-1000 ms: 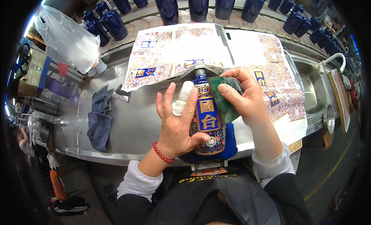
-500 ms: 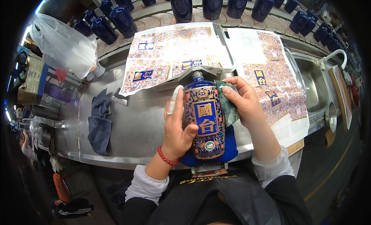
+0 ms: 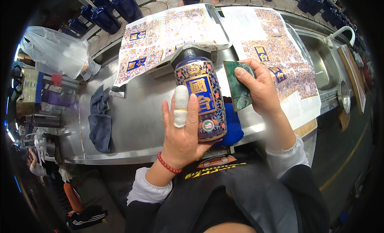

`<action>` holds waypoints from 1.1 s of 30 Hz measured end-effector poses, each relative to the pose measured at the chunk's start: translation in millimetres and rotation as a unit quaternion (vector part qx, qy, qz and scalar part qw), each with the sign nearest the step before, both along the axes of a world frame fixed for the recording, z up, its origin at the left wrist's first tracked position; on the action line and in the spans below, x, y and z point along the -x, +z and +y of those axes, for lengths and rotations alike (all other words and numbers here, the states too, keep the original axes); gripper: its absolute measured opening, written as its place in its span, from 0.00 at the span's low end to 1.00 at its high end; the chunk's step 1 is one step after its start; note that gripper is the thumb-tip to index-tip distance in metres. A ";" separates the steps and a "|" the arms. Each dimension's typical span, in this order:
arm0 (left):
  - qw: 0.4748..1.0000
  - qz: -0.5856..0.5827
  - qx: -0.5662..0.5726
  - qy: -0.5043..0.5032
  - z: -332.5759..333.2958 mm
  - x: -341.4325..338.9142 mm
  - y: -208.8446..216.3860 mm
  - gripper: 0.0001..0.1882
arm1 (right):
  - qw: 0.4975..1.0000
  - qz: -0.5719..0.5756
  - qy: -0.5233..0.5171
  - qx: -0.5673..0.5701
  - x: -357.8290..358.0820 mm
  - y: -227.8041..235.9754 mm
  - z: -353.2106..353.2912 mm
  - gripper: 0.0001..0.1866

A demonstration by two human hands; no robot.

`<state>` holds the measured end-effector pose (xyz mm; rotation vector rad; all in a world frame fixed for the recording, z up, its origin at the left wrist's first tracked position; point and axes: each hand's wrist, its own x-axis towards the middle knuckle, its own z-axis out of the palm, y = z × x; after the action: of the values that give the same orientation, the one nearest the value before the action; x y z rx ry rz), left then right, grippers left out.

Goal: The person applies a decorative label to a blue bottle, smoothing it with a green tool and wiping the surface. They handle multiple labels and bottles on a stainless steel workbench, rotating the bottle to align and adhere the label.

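Note:
A dark blue bottle (image 3: pixel 202 101), covered in a gold and floral pattern, leans slightly left above the steel counter. Against its lower left side lies my left hand (image 3: pixel 180 135), with fingers stretched over the front and the thumb partly hidden beneath the base. One finger of that hand wears a white fabric cover (image 3: pixel 181 105). My right hand (image 3: pixel 262 87) pinches a thin dark green rectangular sheet (image 3: pixel 237 87) between thumb and fingers, just right of the bottle and apart from it. A blue pad (image 3: pixel 235 127) shows behind the bottle's lower right.
Printed pattern sheets (image 3: pixel 140 45) and more sheets (image 3: pixel 280 53) lie beyond my hands. A grey-blue cloth (image 3: pixel 100 123) rests on the counter (image 3: pixel 132 129) at left. Plain blue bottles (image 3: pixel 106 20) line the far ledge. At right are a sink (image 3: pixel 324 69) and a tap (image 3: pixel 347 29).
The green sheet has come away from the bottle's right side. The bottle has tilted and shifted left off the pad's middle, with my left hand lower on it. The whole view has shifted too.

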<state>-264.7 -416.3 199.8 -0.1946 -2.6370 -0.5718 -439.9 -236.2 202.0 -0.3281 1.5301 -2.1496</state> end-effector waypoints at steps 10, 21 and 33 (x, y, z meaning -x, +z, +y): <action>0.999 0.014 -0.028 0.017 -0.4 -14.7 -21.1 0.52 | 0.993 -0.088 0.053 0.062 -49.4 -15.1 10.2 0.09; 0.991 0.010 0.131 0.013 15.6 -17.8 2.3 0.33 | 0.998 0.019 0.046 -0.027 -55.0 -18.3 8.8 0.08; 1.000 0.023 0.005 0.017 7.0 -1.1 21.3 0.55 | 0.997 0.043 0.039 -0.053 -56.4 -14.1 8.7 0.10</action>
<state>-263.6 -409.4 221.2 -0.1650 -2.5940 -0.5369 -383.5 -227.5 187.9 -0.4411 1.6438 -2.0093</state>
